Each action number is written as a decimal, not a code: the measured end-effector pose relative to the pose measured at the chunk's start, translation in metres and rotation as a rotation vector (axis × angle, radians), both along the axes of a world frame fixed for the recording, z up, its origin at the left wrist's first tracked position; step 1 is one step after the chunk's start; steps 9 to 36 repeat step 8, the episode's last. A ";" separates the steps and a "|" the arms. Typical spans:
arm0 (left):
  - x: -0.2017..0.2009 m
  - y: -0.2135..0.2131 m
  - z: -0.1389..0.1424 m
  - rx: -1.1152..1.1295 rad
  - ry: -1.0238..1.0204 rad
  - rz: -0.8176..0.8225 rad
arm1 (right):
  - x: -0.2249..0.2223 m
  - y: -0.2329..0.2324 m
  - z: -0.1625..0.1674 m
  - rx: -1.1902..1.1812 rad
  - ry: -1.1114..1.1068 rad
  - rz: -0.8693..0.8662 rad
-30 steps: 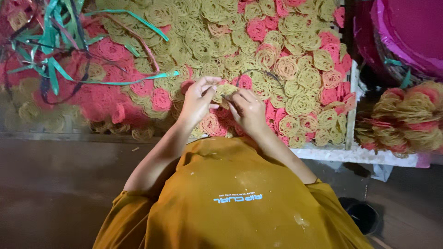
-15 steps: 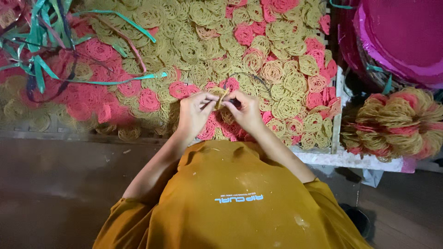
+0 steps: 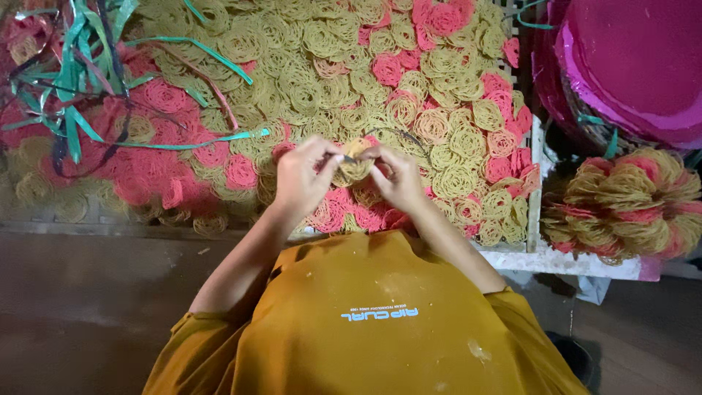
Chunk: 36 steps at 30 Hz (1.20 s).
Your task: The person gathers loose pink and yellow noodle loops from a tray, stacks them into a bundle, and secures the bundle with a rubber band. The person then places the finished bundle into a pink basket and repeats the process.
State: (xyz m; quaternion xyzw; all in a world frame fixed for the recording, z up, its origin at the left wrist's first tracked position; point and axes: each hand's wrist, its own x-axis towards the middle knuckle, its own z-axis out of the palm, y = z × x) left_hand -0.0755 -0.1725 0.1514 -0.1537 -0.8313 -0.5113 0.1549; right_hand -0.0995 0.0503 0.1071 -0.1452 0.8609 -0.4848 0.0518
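Observation:
My left hand (image 3: pixel 301 179) and my right hand (image 3: pixel 397 178) meet over the near edge of a flat tray (image 3: pixel 536 183) covered with yellow and pink noodle-like coils. Both hands pinch one small stack of yellow coils (image 3: pixel 353 167) between them, held just above the spread. A thin dark strand (image 3: pixel 406 136) arcs from the stack past my right fingers. My mustard-yellow shirt (image 3: pixel 380 322) fills the lower middle of the view.
Green and dark plastic strips (image 3: pixel 77 80) lie tangled on the coils at the upper left. A tied bundle of coils (image 3: pixel 629 205) sits at the right, beside a stack of magenta round trays (image 3: pixel 632 66). Dark floor (image 3: pixel 88 292) runs below the tray edge.
The view has shifted, so my hands sit lower and the tray's right side shows more. Both hands stay closed on the same yellow stack, working it between the fingers.

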 end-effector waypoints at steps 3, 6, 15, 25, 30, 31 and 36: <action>-0.011 -0.006 0.000 0.225 -0.139 0.007 | -0.004 0.005 -0.006 0.041 0.392 0.143; -0.017 -0.006 0.005 0.234 -0.213 -0.038 | 0.004 0.006 -0.007 0.406 0.263 0.110; -0.015 0.001 0.012 0.219 -0.237 -0.109 | 0.004 0.004 -0.005 0.277 0.271 0.058; -0.015 0.001 0.012 0.219 -0.237 -0.109 | 0.004 0.004 -0.005 0.277 0.271 0.058; -0.015 0.001 0.012 0.219 -0.237 -0.109 | 0.004 0.004 -0.005 0.277 0.271 0.058; -0.015 0.001 0.012 0.219 -0.237 -0.109 | 0.004 0.004 -0.005 0.277 0.271 0.058; -0.015 0.001 0.012 0.219 -0.237 -0.109 | 0.004 0.004 -0.005 0.277 0.271 0.058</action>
